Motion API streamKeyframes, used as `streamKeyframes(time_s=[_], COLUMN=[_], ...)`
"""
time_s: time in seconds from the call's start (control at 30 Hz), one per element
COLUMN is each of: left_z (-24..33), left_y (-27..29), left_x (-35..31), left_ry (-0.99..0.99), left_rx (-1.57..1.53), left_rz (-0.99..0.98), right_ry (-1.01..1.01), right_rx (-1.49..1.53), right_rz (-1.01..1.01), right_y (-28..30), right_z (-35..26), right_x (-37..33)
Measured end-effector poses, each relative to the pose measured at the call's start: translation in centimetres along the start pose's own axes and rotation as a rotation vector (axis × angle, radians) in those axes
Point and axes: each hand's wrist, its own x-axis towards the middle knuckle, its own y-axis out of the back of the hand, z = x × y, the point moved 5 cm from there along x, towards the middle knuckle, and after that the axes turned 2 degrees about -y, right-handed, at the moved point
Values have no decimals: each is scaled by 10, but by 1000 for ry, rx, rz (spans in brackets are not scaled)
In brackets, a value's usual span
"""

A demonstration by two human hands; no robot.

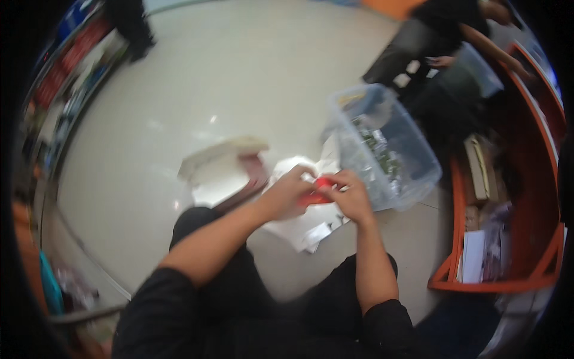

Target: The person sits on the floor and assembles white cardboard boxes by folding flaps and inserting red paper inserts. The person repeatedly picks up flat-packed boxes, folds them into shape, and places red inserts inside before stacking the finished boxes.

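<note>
Between my two hands is a small bright red object (323, 182), blurred, its kind not clear. My left hand (289, 194) closes on its left side, smeared at the fingertips by motion. Fingers of my right hand (351, 194) pinch its right end. Beneath them, white papers or packaging sheets (293, 230) lie on the floor. An open cardboard box (218, 170), pale with a reddish inner part, sits just left of my left hand. To the right of my right hand stands a clear plastic bin (418, 152) with several small packets inside.
An orange shelf unit (457, 239) along the right holds boxes and plastic-wrapped goods. Another person (412, 51) in dark clothes is at the upper right, next to a second clear bin (478, 72). Stocked shelves (72, 90) line the left; a dark-trousered leg (133, 27) stands beyond.
</note>
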Motion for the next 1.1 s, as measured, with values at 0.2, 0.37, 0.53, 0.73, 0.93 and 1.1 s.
streamKeyframes(time_s=[0.2, 0.37, 0.53, 0.73, 0.93, 1.1], left_z=[-30, -37, -92, -144, -202, -286], left_y=[8, 13, 10, 9, 12, 38], left_x=[-69, -77, -98, -116, -131, -127], left_ry=[184, 686, 740, 948, 1266, 1355], left_rx=[77, 136, 203, 136, 210, 435], left_rz=[21, 13, 232, 208, 30, 227], right_ry=[-204, -156, -238, -371, -418, -416], right_rx=[99, 265, -19, -553, -527, -535], right_rz=[-229, -253, -159, -500, -734, -749], right_y=[-83, -79, -86, -150, -187, -151], right_z=[10, 8, 64, 149, 194, 235], right_x=[-20, -13, 7, -9, -15, -2])
